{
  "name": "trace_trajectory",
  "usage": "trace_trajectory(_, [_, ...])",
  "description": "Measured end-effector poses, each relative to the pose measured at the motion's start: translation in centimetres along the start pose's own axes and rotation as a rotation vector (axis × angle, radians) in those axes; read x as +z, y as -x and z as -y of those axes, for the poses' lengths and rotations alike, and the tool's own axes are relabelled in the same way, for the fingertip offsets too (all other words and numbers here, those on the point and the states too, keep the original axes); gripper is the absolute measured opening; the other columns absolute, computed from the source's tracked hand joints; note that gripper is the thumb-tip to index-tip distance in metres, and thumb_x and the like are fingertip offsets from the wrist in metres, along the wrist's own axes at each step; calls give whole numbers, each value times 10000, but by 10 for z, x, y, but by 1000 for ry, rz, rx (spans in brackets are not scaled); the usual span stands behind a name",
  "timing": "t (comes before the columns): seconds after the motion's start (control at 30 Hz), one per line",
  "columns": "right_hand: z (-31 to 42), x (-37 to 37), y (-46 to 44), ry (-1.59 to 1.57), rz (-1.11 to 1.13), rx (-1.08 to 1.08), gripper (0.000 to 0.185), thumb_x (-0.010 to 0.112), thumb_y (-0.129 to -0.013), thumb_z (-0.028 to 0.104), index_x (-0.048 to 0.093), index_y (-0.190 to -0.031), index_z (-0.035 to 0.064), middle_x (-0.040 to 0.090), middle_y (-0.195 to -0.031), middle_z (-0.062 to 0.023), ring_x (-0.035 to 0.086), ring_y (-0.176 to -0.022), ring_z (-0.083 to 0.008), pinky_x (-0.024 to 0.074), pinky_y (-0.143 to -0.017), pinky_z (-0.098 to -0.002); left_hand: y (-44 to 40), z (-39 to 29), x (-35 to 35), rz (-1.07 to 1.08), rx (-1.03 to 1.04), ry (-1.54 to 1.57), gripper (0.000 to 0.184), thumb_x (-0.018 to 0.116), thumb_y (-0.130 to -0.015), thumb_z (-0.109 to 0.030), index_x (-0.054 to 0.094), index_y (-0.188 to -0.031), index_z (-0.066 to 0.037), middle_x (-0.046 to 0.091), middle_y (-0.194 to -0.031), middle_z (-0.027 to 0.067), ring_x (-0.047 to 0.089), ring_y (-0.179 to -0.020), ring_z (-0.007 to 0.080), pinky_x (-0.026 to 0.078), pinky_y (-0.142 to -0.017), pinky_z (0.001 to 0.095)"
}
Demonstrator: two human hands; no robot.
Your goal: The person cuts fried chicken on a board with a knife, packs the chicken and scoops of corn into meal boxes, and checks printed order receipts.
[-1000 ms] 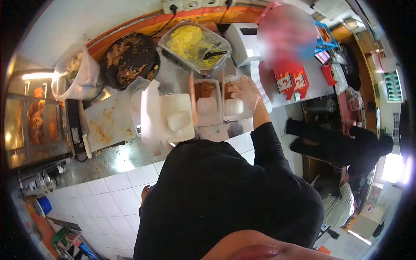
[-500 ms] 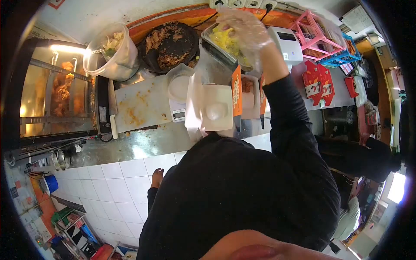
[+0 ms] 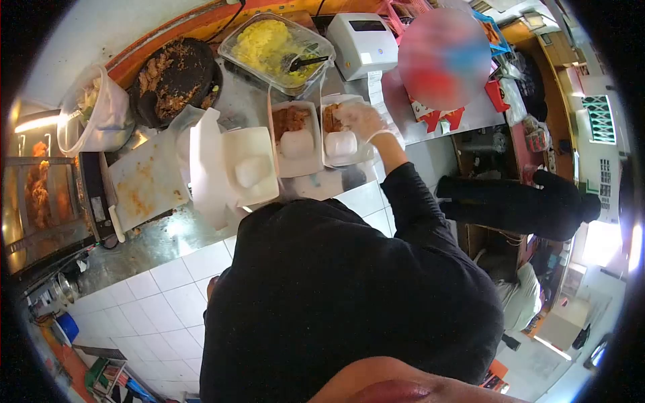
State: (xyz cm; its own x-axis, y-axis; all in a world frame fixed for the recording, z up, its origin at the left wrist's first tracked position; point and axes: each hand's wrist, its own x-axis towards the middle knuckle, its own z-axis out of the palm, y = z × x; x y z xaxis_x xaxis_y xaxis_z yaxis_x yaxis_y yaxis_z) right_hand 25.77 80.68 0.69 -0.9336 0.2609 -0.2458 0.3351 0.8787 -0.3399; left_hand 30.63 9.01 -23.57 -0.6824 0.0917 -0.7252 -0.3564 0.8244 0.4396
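While the left hand point(image 3: 211, 287) shows only partly beside the torso, its grip impossible to tell, the gloved right hand point(image 3: 365, 121) reaches over the rightmost food box point(image 3: 349, 160) on the bench point(image 3: 178, 232), near its browned meat point(image 3: 330, 118) and white rice mound point(image 3: 340, 144); blur hides whether the fingers grip anything.

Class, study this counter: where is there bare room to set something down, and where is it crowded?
The steel counter is bare between the cutting board and its near edge. A narrower strip borders the two boxes with brown food. It is crowded behind, where the dark bowl, yellow-food tray and white machine crowd together.
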Motion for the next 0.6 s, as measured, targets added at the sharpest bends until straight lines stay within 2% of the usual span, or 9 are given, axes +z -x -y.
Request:
trace_trajectory(0.07, [-21,33,-11,-76,-239,-284,300,576,-746,228,625,-1037,168,608,-1000,-111,572,-932,-296,443,-834,-390,11,-14,0,-9,-29,3,411,574,-819,-340,568,-1069,-14,631,-932,208,611,-887,319,478,-753,379])
trace_trajectory(0.1, [-18,28,-14,-83,-234,-289,300,576,-746,228,625,-1037,168,608,-1000,-111,572,-932,-296,443,-834,-390,17,-22,-3,-19,-27,-39,417,574,-819,-345,567,-1071,-13,632,-928,209,611,-888,318,478,-753,379])
trace_trajectory(0.13, [-17,19,-18,-20,-125,-329,268,575,-747,224,636,-1003,172,614,-973,-102,575,-924,-289,446,-826,-390,19,-32,-7,-65,56,-218,444,566,-821,-348,547,-1105,-7,624,-967,214,603,-925,317,471,-776,370])
trace_trajectory(0.17, [-14,12,-20,42,-18,-367,237,574,-748,220,648,-969,176,621,-947,-92,578,-916,-282,449,-818,-389,24,-43,-10,-71,48,-222,444,566,-821,-348,547,-1105,-7,624,-967,214,603,-925,317,471,-776,370])
trace_trajectory(0.3, [-8,0,-30,276,121,-438,188,569,-748,212,652,-913,179,619,-916,-77,584,-901,-267,458,-794,-384,44,-81,-8,-174,70,-95,436,553,-832,-331,542,-1117,-2,607,-1018,223,586,-966,328,461,-807,362])
trace_trajectory(0.37, [0,-4,-32,358,281,-273,152,569,-742,222,660,-856,177,616,-883,-73,589,-893,-254,463,-782,-376,50,-89,1,-182,35,-62,424,547,-837,-317,540,-1117,1,606,-1022,225,587,-969,326,459,-809,360])
trace_trajectory(0.43, [-9,3,-35,392,264,-396,158,582,-746,232,661,-864,162,617,-919,-90,588,-912,-271,468,-782,-383,53,-91,10,-165,14,-178,431,539,-845,-305,522,-1134,15,609,-1024,217,590,-973,306,461,-808,345])
trace_trajectory(0.5, [-20,13,-39,426,242,-515,169,595,-749,242,661,-872,147,619,-956,-107,587,-930,-289,474,-782,-390,51,-67,26,-73,42,39,443,548,-843,-289,501,-1152,25,623,-1001,197,599,-955,277,468,-797,325])
trace_trajectory(0.6, [-32,20,-44,376,190,-615,185,597,-738,255,659,-868,138,616,-930,-118,581,-924,-297,467,-792,-382,42,-37,42,-49,57,-10,449,556,-837,-279,493,-1157,30,632,-984,178,604,-942,253,471,-789,309])
